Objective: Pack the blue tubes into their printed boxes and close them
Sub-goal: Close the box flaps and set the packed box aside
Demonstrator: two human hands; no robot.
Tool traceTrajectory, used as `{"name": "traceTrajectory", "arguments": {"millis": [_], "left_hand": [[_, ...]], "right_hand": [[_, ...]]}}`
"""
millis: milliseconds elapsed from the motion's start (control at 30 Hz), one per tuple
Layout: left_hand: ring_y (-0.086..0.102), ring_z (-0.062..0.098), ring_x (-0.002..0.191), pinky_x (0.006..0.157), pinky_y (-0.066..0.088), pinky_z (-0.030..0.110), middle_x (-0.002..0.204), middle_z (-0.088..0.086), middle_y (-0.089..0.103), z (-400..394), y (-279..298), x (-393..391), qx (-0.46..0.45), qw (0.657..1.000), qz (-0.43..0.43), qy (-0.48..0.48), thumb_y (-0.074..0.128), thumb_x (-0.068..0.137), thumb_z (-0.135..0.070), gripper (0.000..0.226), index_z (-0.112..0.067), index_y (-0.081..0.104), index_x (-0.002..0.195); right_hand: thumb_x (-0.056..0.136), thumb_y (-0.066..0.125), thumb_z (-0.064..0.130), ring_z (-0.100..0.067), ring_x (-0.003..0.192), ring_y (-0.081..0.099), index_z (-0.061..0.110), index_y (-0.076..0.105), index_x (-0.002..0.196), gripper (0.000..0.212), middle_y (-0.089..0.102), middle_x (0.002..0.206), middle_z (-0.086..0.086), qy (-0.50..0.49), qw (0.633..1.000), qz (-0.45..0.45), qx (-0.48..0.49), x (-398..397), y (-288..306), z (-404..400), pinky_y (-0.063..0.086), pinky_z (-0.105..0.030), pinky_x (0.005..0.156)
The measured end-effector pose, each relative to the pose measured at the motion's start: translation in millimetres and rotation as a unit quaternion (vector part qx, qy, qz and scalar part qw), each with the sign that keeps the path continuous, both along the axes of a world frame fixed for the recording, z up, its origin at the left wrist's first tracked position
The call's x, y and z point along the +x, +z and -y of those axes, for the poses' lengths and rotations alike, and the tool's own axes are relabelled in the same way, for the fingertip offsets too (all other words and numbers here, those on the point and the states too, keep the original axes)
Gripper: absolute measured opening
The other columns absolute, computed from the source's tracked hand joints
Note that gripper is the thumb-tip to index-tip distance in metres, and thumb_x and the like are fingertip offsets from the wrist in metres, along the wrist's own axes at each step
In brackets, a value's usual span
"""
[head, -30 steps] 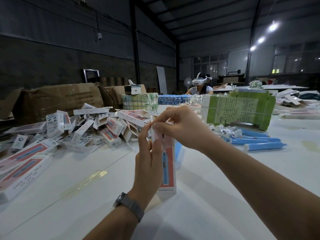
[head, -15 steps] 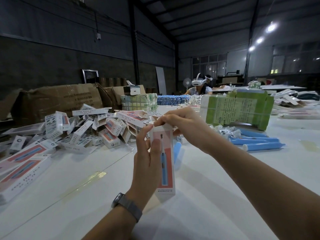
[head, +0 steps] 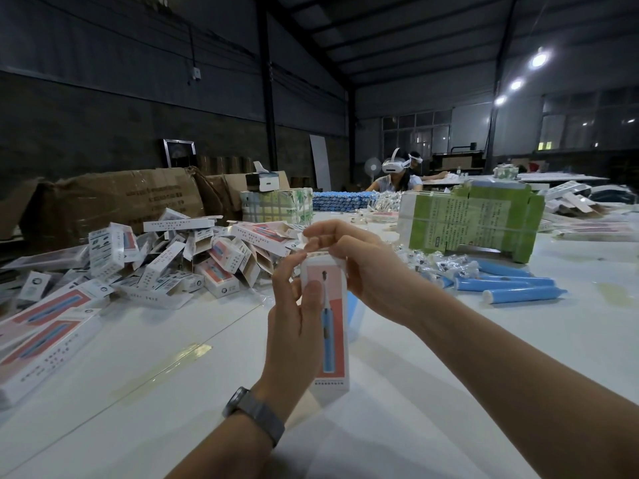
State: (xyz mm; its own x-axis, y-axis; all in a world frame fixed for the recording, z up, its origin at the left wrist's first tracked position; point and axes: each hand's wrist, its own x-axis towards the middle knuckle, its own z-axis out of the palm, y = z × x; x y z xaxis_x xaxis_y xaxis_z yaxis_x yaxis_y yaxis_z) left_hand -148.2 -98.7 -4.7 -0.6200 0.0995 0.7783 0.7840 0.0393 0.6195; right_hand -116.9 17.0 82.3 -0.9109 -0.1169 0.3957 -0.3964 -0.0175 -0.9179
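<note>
Since a second ago, your right hand (head: 359, 267) has pressed the top flap down, so the box (head: 328, 326) now shows a flat, nearly closed top where the flap stood up before. You hold the box upright over the white surface (head: 432, 392), its printed pink-and-blue face turned toward you. Your left hand (head: 297, 326) grips its lower body, thumb lying across the front and a fingertip touching the top left corner. Your right hand curls over the top edge, fingertips pinching at the flap. A watch (head: 254, 414) sits on your left wrist.

To your right, several loose blue tubes (head: 518, 292) lie side by side on the surface, just in front of a green bundle of flat cartons (head: 473, 224), with small clear-wrapped parts (head: 435, 262) scattered between. To your left, a heap of printed boxes (head: 179, 261) spreads across the surface, some with open flaps, and longer closed ones (head: 45, 326) lie nearer the edge. Brown cardboard cartons (head: 114, 202) stand behind the heap. Farther back, a stack of blue tubes (head: 340, 201) rests beside a seated person wearing a white headset (head: 396, 164).
</note>
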Motion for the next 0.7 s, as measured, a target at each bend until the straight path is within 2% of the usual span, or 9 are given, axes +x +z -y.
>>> {"name": "traceTrajectory", "arguments": {"millis": [100,200,300,400,533,633,700], "left_hand": [[0.071,0.002,0.073,0.054,0.052,0.013,0.087,-0.018,0.068,-0.1,0.8,-0.6,-0.003,1.0,0.001,0.004,0.028,0.088,-0.068,0.025,-0.077,0.024,0.111],[0.071,0.001,0.072,0.053,0.051,0.012,0.089,-0.028,0.067,-0.8,2.3,-0.1,-0.001,1.0,0.005,-0.003,0.029,0.088,-0.067,0.025,-0.077,0.024,0.11],[0.071,0.004,0.07,0.052,0.052,0.014,0.082,-0.021,0.068,-0.7,2.6,0.8,0.002,1.0,0.007,-0.003,0.029,0.087,-0.067,0.025,-0.077,0.025,0.11],[0.07,0.004,0.068,0.052,0.051,0.013,0.081,-0.021,0.067,0.5,1.5,2.2,-0.002,1.0,0.005,-0.004,0.028,0.087,-0.068,0.025,-0.078,0.025,0.11],[0.071,0.006,0.072,0.053,0.052,0.015,0.083,-0.02,0.068,0.9,2.5,-0.6,0.005,1.0,0.011,-0.006,0.032,0.091,-0.062,0.024,-0.076,0.028,0.109],[0.072,0.008,0.075,0.057,0.055,0.021,0.091,-0.019,0.069,1.6,2.9,-6.0,0.02,1.0,0.012,-0.01,0.039,0.094,-0.053,0.023,-0.071,0.032,0.107],[0.072,0.007,0.078,0.059,0.057,0.022,0.091,-0.017,0.07,3.0,1.9,-7.5,0.019,1.0,0.015,-0.007,0.041,0.094,-0.051,0.026,-0.071,0.033,0.108]], "right_hand": [[0.093,0.033,-0.005,-0.02,0.087,0.055,0.018,0.064,0.097,0.039,0.062,0.097,-0.003,0.002,1.0,0.002,0.003,0.7,0.4,-1.2,0.04,-0.032,0.075],[0.096,0.038,-0.003,-0.016,0.08,0.057,0.018,0.063,0.093,0.033,0.065,0.098,-0.003,-0.006,1.0,0.002,0.025,2.5,1.9,-3.6,0.043,-0.025,0.067],[0.095,0.04,-0.005,-0.012,0.075,0.056,0.018,0.063,0.087,0.033,0.065,0.101,-0.005,-0.001,0.999,0.008,0.039,4.8,5.1,-7.5,0.043,-0.02,0.059],[0.092,0.04,-0.007,-0.011,0.073,0.052,0.019,0.063,0.084,0.036,0.063,0.101,-0.002,0.03,0.999,0.032,0.02,3.6,5.6,-9.3,0.039,-0.023,0.062],[0.094,0.046,0.001,-0.013,0.079,0.058,0.021,0.064,0.083,0.029,0.065,0.092,-0.001,0.015,0.998,0.04,0.036,-1.0,3.7,-9.7,0.046,-0.024,0.067],[0.097,0.057,0.015,-0.007,0.071,0.061,0.022,0.063,0.083,0.016,0.064,0.079,0.008,-0.106,0.99,-0.033,0.09,-5.9,-1.8,-9.4,0.053,-0.024,0.066],[0.094,0.064,0.027,-0.001,0.065,0.057,0.026,0.061,0.079,0.016,0.063,0.079,0.01,-0.252,0.943,-0.129,0.178,-10.0,-6.6,-8.5,0.048,-0.02,0.065]]}}
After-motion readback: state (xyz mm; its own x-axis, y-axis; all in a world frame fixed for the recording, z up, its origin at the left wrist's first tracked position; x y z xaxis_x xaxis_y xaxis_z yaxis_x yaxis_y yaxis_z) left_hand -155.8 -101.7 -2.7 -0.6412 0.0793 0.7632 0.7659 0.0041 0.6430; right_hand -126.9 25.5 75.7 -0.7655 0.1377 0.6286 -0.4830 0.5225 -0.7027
